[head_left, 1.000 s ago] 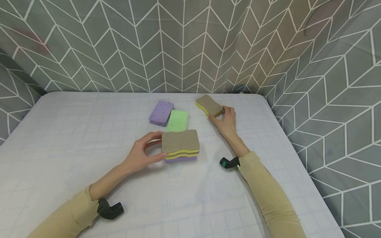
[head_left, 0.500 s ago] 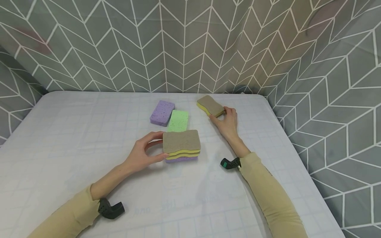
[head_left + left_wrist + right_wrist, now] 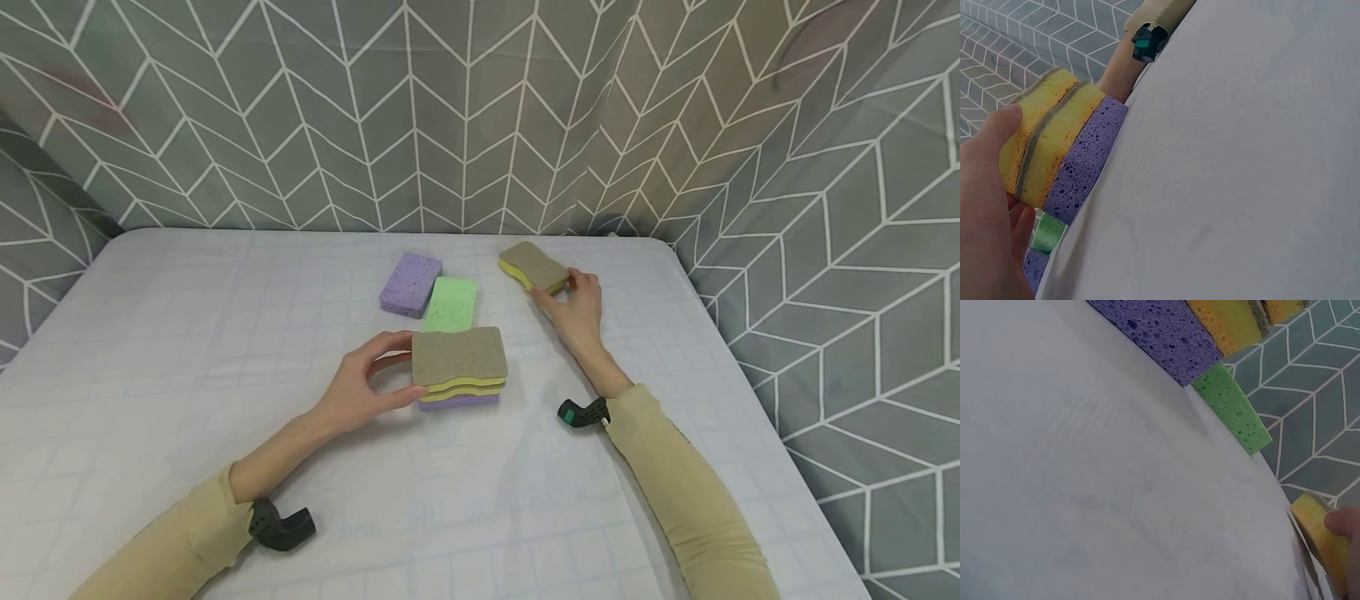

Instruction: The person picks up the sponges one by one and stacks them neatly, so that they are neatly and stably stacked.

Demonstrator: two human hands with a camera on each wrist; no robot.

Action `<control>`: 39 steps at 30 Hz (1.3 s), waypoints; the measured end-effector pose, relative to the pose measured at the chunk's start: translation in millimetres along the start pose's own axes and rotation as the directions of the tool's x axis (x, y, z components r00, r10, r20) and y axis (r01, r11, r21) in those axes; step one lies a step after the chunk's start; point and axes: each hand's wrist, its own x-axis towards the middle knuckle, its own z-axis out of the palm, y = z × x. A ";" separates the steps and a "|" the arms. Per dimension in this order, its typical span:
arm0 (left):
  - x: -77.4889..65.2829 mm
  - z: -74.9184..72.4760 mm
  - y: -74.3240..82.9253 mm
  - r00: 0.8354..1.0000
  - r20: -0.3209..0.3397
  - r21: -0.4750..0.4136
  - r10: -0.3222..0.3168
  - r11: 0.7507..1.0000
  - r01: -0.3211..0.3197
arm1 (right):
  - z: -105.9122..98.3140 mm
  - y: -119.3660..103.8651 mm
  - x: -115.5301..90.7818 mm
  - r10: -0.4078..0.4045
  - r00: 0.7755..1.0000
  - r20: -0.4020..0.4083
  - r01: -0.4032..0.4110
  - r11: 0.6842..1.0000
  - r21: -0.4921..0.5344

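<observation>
My left hand [image 3: 358,385] grips the left end of a sponge stack, thumb at the near side and fingers at the far side. In the stack, two yellow scrub sponges [image 3: 1063,128] with grey-brown scouring faces lie on a purple sponge [image 3: 1088,159], which sits on the table. Farther back to the right, my right hand [image 3: 576,315] pinches the near right end of another yellow scrub sponge [image 3: 534,265], its grey-brown face up. In the right wrist view, only the thumb [image 3: 1342,522] and part of that hand show, against the yellow side.
Just behind the stack lies a green sponge [image 3: 451,302], partly hidden by it. A second purple sponge [image 3: 411,284] is beside the green one, to its left. The white-covered table [image 3: 187,333] ends at a grey patterned curtain [image 3: 435,117] behind and on the right.
</observation>
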 end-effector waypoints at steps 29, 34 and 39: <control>0.0 -1.1 1.8 1.000 0.003 0.003 0.004 1.000 -0.004 | 2.1 -5.5 -15.3 -0.169 0.984 -0.046 0.175 0.971 0.163; 0.0 -1.3 1.6 1.000 -0.001 0.008 0.008 1.000 -0.008 | 2.7 -10.3 -23.4 -0.206 0.978 -0.032 0.209 0.963 0.173; -0.5 -1.9 1.3 1.000 0.000 0.020 0.015 1.000 -0.015 | 3.5 -13.2 -31.1 -0.222 0.975 -0.011 0.220 0.958 0.182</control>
